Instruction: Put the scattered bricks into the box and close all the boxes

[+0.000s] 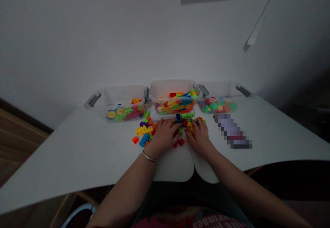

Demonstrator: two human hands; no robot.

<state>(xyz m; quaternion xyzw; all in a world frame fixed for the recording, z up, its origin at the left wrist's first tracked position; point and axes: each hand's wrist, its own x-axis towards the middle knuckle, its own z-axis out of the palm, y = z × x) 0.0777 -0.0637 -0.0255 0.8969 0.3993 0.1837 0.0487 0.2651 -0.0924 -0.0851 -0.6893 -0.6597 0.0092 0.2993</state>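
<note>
Plastic building bricks are scattered on the white table, in front of the clear storage bin. In the head view, the left hand and right hand are laid over the bricks, fingers parted; clamping cannot be confirmed. Shirt lettering is only partly legible.

3 plastic bins block forward reach past the toy bricks.
</note>
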